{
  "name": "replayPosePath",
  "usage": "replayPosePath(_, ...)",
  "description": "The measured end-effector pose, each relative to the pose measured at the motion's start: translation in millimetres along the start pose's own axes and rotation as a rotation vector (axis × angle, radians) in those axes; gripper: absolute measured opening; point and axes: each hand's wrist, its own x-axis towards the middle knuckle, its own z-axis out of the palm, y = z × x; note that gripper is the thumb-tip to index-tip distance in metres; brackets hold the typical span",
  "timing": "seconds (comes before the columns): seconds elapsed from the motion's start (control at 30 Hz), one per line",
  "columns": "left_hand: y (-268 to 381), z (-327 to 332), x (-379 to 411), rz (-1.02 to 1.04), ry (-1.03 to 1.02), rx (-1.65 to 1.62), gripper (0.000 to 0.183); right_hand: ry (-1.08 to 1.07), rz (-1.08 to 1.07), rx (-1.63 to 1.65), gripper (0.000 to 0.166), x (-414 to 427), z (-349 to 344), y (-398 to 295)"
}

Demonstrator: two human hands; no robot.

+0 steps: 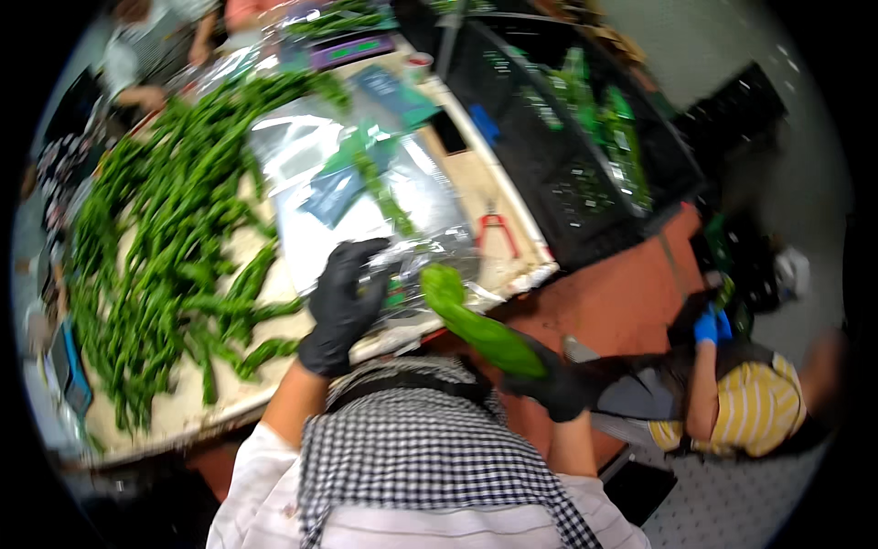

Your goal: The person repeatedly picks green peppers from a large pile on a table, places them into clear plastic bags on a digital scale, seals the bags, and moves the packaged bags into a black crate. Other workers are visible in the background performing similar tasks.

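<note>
My right hand [555, 381], in a black glove, grips a long green pepper [480, 333] by its near end, just off the table edge. The pepper's far end reaches over the crumpled near end of a clear plastic bag [439, 250]. My left hand [346, 302], also black-gloved, curls at that near end with plastic at its fingertips; blur hides the exact grip. Inside or under the clear film a green pepper [384, 195] shows. Beneath lies a stack of shiny clear bags [295, 240] with blue-green printing.
Loose green peppers [164, 233] cover the table's left side. Red-handled snippers [495, 233] and a dark phone [447, 130] lie by the right edge. Black crates [549, 158] hold bagged peppers. A purple scale [351, 51] stands far off. Co-workers are at upper left and right.
</note>
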Motion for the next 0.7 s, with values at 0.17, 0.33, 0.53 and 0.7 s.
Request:
replayPosePath(0.17, -1, -6, -1, 0.020, 0.012, 0.057, 0.029, -0.146, -0.349, -0.479, 0.071, 57, -9, 22)
replayPosePath(0.33, 15, -10, 4, 0.116, -0.002, 0.061, 0.036, 0.060, -0.475, -0.533, 0.072, 106, 15, 12)
replayPosePath(0.53, 28, -14, 1, 0.285, -0.066, 0.117, 0.038, 0.142, -0.516, -0.783, 0.068, 131, 39, 8)
replayPosePath(0.7, 21, -20, -4, 0.237, -0.008, 0.075, 0.044, 0.049, -0.448, -0.620, 0.053, 160, 41, 22)
